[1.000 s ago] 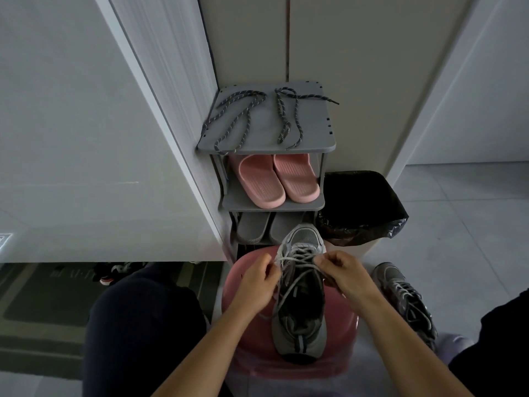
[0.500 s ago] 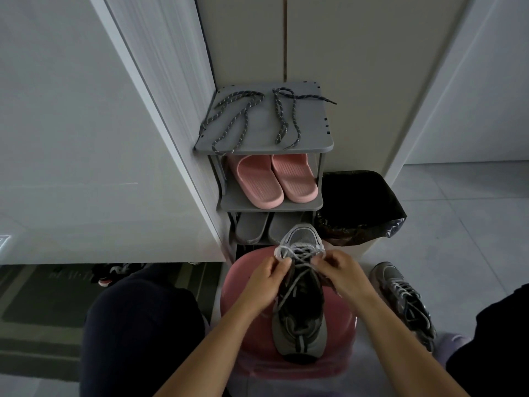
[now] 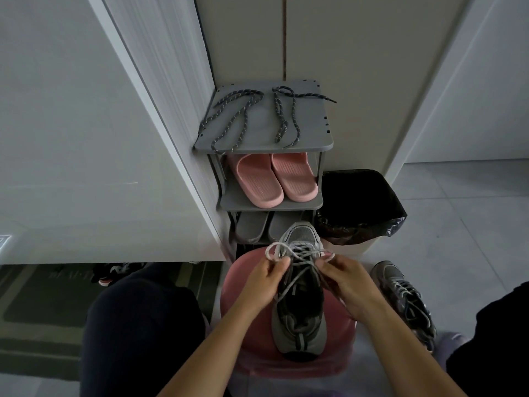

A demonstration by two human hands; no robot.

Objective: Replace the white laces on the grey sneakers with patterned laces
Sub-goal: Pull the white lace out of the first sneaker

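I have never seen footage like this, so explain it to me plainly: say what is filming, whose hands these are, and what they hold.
There is no machine here. One camera worn on a person's head looks forward and down at their two bare hands. A grey sneaker lies on a pink stool. The left hand and the right hand each pinch its white lace, which stands up in loose loops. The other sneaker sits on the floor to the right. Two patterned laces lie on top of the grey shoe rack, with pink slippers one shelf below.
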